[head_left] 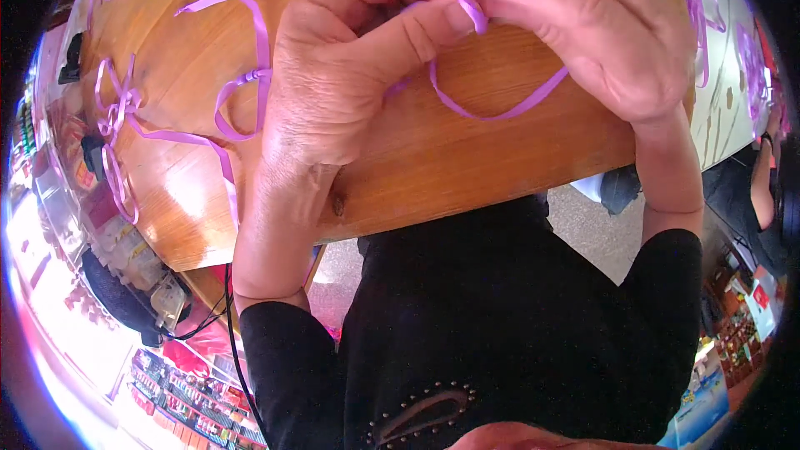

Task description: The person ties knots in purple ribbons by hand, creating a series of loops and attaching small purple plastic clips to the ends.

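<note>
**A:** What are the fingers doing?

**B:** The left hand (333, 75) and right hand (583, 25) meet above a wooden table (433, 158), thumbs and fingertips pressed together on a purple ribbon (500, 108). Both hands are pinched closed on the strip near its top, where it passes between them.

**A:** Which way does the ribbon run?

**B:** From the pinch it drops in a loose loop toward the table's near edge, then curves back up to the right hand. The loop's long axis lies roughly left to right across the view. It is a narrow, flat, glossy strip.

**A:** And around the hands?

**B:** A finished ribbon bow (242, 83) lies on the wood just left of the left wrist, tails trailing toward the edge. More purple bows (112, 117) sit at the table's far left, and another cluster (750, 58) lies on a pale surface to the right. Black sleeves (283, 350) cover both forearms.
</note>
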Tool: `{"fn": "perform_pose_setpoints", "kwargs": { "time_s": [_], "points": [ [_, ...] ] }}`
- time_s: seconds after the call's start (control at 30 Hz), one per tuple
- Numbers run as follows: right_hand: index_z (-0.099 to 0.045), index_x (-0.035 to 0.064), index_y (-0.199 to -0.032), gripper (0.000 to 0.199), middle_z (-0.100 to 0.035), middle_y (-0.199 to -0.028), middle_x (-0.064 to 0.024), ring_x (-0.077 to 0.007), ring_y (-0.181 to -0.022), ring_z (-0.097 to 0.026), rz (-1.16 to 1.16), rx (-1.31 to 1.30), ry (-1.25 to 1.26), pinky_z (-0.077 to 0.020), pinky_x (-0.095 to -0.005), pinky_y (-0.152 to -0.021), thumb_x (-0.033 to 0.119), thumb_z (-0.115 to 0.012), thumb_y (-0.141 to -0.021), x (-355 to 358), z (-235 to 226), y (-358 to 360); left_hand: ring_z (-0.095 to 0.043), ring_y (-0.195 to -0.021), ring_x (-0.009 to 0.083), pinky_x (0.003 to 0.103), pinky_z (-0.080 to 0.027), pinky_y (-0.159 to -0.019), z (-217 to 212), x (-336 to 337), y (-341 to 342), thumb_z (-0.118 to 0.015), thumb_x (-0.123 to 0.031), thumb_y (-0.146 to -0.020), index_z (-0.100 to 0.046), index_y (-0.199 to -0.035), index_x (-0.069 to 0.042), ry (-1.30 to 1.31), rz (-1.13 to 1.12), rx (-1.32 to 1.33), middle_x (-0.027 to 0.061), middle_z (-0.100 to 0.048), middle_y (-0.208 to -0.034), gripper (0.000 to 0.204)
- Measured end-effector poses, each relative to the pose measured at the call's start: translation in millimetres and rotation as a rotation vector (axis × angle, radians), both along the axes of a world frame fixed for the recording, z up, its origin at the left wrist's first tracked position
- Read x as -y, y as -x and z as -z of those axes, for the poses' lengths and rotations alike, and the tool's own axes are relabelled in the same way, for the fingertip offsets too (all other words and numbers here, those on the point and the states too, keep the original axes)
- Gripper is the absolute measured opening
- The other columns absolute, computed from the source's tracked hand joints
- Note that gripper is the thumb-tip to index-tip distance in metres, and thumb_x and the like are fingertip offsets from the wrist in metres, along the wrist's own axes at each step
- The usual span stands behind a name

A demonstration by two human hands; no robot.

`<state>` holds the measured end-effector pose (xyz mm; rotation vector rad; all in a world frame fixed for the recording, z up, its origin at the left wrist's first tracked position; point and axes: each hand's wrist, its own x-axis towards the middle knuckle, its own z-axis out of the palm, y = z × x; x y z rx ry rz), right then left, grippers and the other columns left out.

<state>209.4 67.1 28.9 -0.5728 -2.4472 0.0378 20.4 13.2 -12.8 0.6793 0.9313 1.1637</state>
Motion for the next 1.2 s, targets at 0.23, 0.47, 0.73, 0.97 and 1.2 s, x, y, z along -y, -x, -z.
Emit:
{"fn": "perform_pose_setpoints", "kwargs": {
  "time_s": [0.23,0.47,0.73,0.97,1.2],
  "points": [
    [-0.066,-0.0003,-0.089,0.025,-0.06,-0.073,-0.007,-0.0163,-0.064,-0.057,0.09,-0.019,0.224,-0.0407,-0.0287,-0.062,0.013,-0.075,-0.07,6.3,-20.9,1.4,-0.058,-0.071,0.0119,0.022,-0.048,-0.065,-5.8,-1.2,-9.6,-0.058,-0.007,-0.086,-0.058,-0.1,0.003,-0.031,-0.072,-0.06,0.006,-0.061,-0.084,0.016],
    [-0.064,-0.0008,-0.085,0.01,-0.061,-0.075,-0.007,-0.0133,-0.065,-0.057,0.11,-0.142,0.767,-0.0414,-0.0216,-0.061,0.003,-0.068,-0.077,2.3,-22.8,-1.4,-0.056,-0.066,0.0103,0.02,-0.047,-0.059,-4.6,-1.1,-9.1,-0.058,-0.006,-0.086,-0.058,-0.098,0.002,-0.028,-0.083,-0.114,0.0039,-0.06,-0.079,0.014],
    [-0.063,-0.002,-0.09,0.011,-0.062,-0.079,-0.0051,-0.0103,-0.071,-0.057,0.009,-0.361,1.243,-0.0434,-0.0206,-0.062,0.007,-0.062,-0.084,-2.7,-0.3,-3.0,-0.059,-0.094,0.0208,0.036,-0.045,-0.09,3.8,-2.1,0.4,-0.056,-0.009,-0.087,-0.06,-0.102,-0.003,-0.101,0.109,0.192,0.0087,-0.063,-0.097,0.017],
    [-0.063,-0.0014,-0.093,0.017,-0.062,-0.08,-0.0072,-0.0144,-0.068,-0.058,0.033,-0.194,0.937,-0.0438,-0.0228,-0.06,0.004,-0.068,-0.077,0.1,-15.8,-0.4,-0.059,-0.098,0.0221,0.039,-0.044,-0.093,3.9,-2.1,1.0,-0.055,-0.013,-0.088,-0.059,-0.105,-0.004,0.01,0.082,0.275,0.0092,-0.063,-0.101,0.019],
    [-0.063,-0.0006,-0.093,0.024,-0.062,-0.081,-0.0085,-0.0171,-0.067,-0.059,0.071,-0.096,0.786,-0.044,-0.0243,-0.058,0.002,-0.073,-0.072,-1.7,-32.6,-5.1,-0.061,-0.093,0.0208,0.037,-0.049,-0.083,4.2,-5.6,1.1,-0.056,-0.013,-0.088,-0.06,-0.104,-0.004,-0.025,0.174,0.343,0.009,-0.063,-0.101,0.018]
  ]
}}
